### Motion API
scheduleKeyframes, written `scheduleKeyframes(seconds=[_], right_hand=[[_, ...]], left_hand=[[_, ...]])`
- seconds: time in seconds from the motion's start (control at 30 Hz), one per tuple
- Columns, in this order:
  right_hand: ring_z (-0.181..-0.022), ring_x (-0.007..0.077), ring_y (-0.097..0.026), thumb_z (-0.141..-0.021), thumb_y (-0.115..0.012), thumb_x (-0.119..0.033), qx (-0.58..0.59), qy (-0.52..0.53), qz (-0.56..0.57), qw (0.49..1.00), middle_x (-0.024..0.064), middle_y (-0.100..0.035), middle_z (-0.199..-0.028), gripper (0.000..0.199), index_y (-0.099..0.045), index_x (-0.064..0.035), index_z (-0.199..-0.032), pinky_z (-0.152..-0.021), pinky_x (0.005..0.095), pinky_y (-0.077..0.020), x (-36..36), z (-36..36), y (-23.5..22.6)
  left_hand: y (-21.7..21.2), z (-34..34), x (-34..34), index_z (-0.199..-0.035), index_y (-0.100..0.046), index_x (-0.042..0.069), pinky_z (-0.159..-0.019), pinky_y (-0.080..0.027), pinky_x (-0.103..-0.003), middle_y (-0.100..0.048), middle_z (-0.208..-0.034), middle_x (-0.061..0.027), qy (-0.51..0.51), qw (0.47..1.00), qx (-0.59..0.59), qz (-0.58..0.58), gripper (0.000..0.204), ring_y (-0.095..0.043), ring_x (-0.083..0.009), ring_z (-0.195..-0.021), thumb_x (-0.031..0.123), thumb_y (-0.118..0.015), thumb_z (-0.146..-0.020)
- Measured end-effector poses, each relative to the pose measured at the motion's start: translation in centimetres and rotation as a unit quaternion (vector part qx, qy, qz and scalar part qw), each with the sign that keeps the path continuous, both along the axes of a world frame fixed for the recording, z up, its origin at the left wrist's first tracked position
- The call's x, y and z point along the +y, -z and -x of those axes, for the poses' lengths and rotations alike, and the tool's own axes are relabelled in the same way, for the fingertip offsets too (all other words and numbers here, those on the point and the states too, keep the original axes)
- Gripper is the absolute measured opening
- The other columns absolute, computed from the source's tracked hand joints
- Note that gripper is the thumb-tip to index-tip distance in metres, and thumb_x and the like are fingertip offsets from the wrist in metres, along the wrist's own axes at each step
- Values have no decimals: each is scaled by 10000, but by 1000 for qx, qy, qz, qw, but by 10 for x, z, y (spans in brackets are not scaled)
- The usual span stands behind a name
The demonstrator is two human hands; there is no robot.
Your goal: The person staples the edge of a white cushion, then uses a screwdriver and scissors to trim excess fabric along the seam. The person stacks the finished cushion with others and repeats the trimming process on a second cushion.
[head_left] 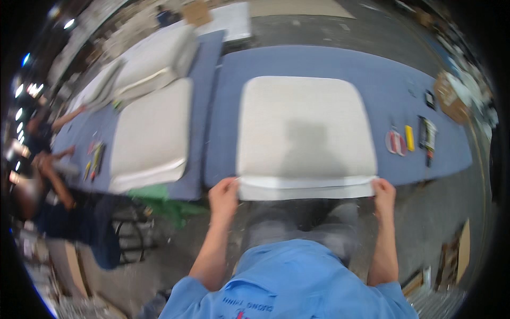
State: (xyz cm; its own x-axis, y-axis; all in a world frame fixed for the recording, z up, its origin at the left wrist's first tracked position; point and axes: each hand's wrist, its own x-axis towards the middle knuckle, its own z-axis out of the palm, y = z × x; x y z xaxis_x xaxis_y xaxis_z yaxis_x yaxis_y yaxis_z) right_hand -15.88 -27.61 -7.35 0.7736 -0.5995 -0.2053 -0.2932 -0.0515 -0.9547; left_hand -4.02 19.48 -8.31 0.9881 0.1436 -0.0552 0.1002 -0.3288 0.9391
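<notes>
Left hand (223, 196): fingers pinched on the left end of the white flap (308, 191).
Right hand (384, 194): fingers pinched on its right end.
Flap: long axis running left to right, hand to hand; I see neither nearer.
Pale cushion (297, 117): straight ahead of my fingers, flat on the blue table (228, 95).

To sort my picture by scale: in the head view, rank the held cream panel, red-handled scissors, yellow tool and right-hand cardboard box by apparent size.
Largest to smallest, as they look:
1. Held cream panel
2. Cardboard box
3. Red-handled scissors
4. Yellow tool
</notes>
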Motion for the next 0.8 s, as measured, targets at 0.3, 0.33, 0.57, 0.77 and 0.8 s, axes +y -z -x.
scheduleKeyframes(seconds=[0.3,0.33,0.57,0.77,0.8], right_hand=[[-634,104,-616,-1015,-698,-221,44,10,21,999,5,-656,-753,190,-732,-45,-953,-574,276,-486,-68,-29,-33],[-650,104,-620,-1014,-696,-218,12,20,67,997,5,-659,-765,184,-730,-44,-960,-574,276,-486,-86,-40,-33],[-900,212,-708,-901,-785,-241,117,-12,349,930,92,-744,-976,354,-688,-20,-1160,-829,355,-547,-174,-108,-25],[-1022,332,-721,-790,-842,-283,214,-72,470,853,136,-749,-1076,685,-582,-27,-1370,-913,428,-542,-173,-141,-19],[-983,316,-723,-790,-827,-258,217,-80,468,853,130,-744,-1057,719,-556,-29,-1415,-869,420,-550,-181,-135,-28]], left_hand=[[-19,-5,-14,-1163,-718,-58,-829,-496,-276,-740,-1024,-70,43,993,99,48,260,-646,-120,-927,140,-691,-997],[-23,-6,-15,-1125,-721,-58,-802,-494,-274,-734,-989,-63,57,994,88,41,236,-633,-111,-889,132,-699,-986],[-43,5,-25,-931,-730,-4,-678,-459,-266,-669,-799,17,90,992,89,8,166,-569,-67,-750,150,-713,-991],[-31,30,-19,-1247,-732,20,-782,-520,-279,-741,-1052,-17,33,971,199,128,276,-648,-95,-911,183,-599,-1068],[-28,29,-15,-1268,-725,20,-784,-528,-278,-736,-1053,-13,39,970,191,146,287,-644,-93,-906,178,-581,-1077]])
